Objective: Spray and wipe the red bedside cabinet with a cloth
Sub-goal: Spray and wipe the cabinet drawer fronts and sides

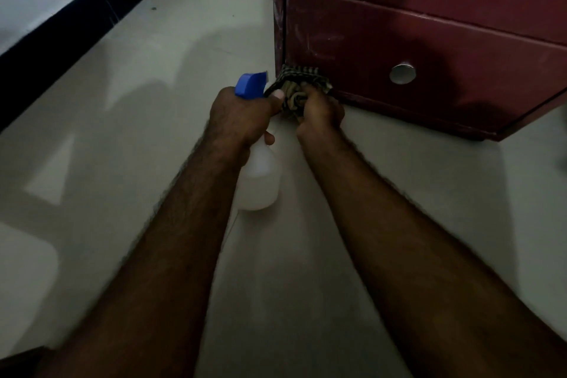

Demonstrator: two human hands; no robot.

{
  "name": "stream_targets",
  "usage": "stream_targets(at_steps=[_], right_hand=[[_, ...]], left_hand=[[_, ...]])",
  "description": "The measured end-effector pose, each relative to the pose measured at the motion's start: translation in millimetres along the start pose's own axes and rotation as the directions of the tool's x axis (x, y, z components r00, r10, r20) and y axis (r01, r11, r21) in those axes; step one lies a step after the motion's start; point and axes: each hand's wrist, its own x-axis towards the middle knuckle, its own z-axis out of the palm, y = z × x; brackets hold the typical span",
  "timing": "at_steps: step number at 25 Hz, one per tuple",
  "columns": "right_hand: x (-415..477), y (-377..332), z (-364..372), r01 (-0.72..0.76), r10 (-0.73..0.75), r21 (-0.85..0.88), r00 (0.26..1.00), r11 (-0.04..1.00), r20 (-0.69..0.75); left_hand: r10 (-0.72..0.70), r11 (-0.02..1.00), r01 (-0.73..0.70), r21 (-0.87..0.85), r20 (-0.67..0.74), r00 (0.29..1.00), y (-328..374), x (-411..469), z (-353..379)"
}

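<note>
Pressing checked cloth, bunched in right hand grip, against red bedside cabinet corner. Clutching spray bottle neck in left hand, alongside.

Red bedside cabinet: dark red, two drawer fronts showing, round silver knob on lower one, whitish scuffs along left edge.
Cloth: dark/beige check, bunched, gripped by right hand, against bottom-left corner of lower drawer.
Spray bottle: translucent white body, blue trigger head, held at neck by left hand, nozzle toward cabinet, just beside cloth.
</note>
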Motion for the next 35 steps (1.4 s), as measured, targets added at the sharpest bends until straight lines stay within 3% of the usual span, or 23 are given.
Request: stream_targets(at_steps=[2, 7, 12, 16, 19, 21, 26, 32, 35], right_hand=[[-1.0, -0.1, 3.9, 0.025, -0.025, -0.005, 1.000, 1.000, 0.002], [-4.5, -1.4, 9.4, -0.109, 0.109, 0.002, 0.994, 0.994, 0.015], [-7.8, 1.7, 12.1, 0.077, -0.077, -0.078, 0.997, 0.994, 0.008], [-7.7, -2.3, 15.4, -0.071, 0.072, -0.064, 0.997, 0.995, 0.012], [-8.9, -1.0, 19.5, -0.002, 0.007, -0.119, 0.999, 0.993, 0.038], [-10.2, -0.9, 18.5, 0.074, -0.069, -0.090, 0.996, 0.993, 0.049], [-9.9, -1.8, 11.8, -0.077, 0.078, -0.048, 0.997, 0.996, 0.026], [-10.4, -13.2, 12.6, 0.043, -0.044, -0.022, 0.999, 0.999, -0.001], [-7.9, -10.4, -4.0, -0.007, 0.008, 0.019, 0.997, 1.000, -0.070]], left_hand=[[-0.001, 1.000, 0.001, 0.003, 0.001, 1.000, -0.4, 0.5, -0.8], [0.001, 1.000, -0.001, 0.010, -0.004, 1.000, 2.5, 0.8, -0.7], [-0.006, 1.000, 0.006, -0.006, -0.004, 1.000, 1.8, 2.5, -4.2], [-0.005, 1.000, 0.005, -0.024, -0.001, 1.000, 7.1, 3.2, -4.8], [0.009, 0.999, -0.009, -0.033, -0.006, 1.000, 10.0, 3.1, -6.8], [0.009, 0.999, -0.010, -0.035, -0.002, 1.000, 10.6, 3.2, -7.0], [0.003, 0.999, -0.004, -0.044, -0.001, 1.000, 11.0, 1.0, -5.4], [-0.001, 1.000, 0.000, -0.019, -0.012, 1.000, 11.1, 4.2, -6.8], [-0.001, 1.000, 0.000, -0.012, -0.010, 1.000, 13.8, 2.4, -4.7]])
